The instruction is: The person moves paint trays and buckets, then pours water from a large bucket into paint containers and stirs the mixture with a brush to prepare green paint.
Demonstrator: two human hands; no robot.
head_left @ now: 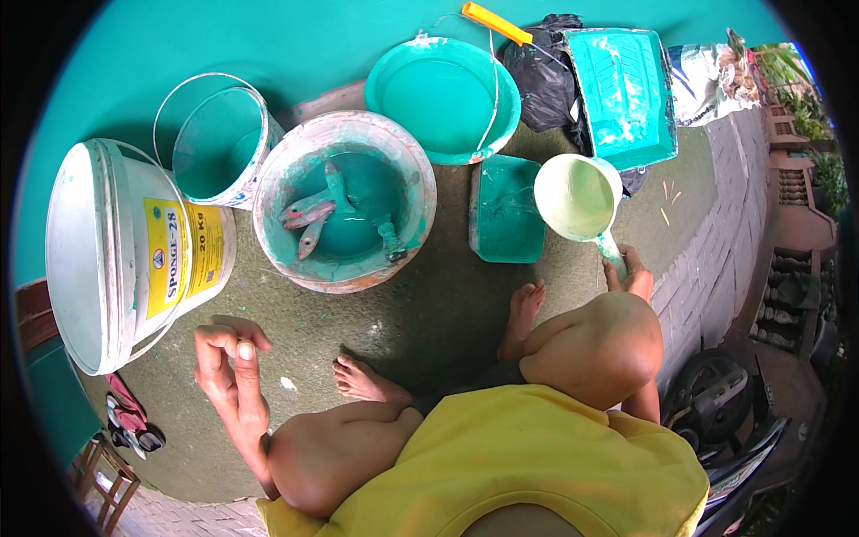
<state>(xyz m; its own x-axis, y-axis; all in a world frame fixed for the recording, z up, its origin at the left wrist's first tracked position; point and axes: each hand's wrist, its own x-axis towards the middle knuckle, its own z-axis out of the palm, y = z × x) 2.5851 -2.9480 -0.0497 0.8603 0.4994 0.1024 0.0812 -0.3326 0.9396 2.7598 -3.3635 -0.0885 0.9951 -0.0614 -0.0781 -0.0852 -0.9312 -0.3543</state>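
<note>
My right hand (pixel 633 276) is closed around the handle of a pale yellow-green dipper (pixel 577 192). The dipper's round bowl is held over the ground beside a small rectangular teal tub (pixel 507 228). Above my left knee, my left hand (pixel 231 371) hangs loosely bent, holding nothing. In front of me stands a wide paint-stained basin (pixel 412 161) with teal liquid in it. Several paintbrushes (pixel 335 186) lie inside, their handles smeared pink and teal. Beyond it, a teal bucket (pixel 385 67) with a wire handle contains teal paint.
On the left, a big white lidded pail (pixel 134 242) stands near a smaller paint pail (pixel 217 148). A teal roller tray (pixel 626 98), a black plastic bag (pixel 537 85) and an orange-handled roller (pixel 497 22) are at the far right. Slippers (pixel 130 412) lie left; a motorcycle (pixel 716 403) is parked right.
</note>
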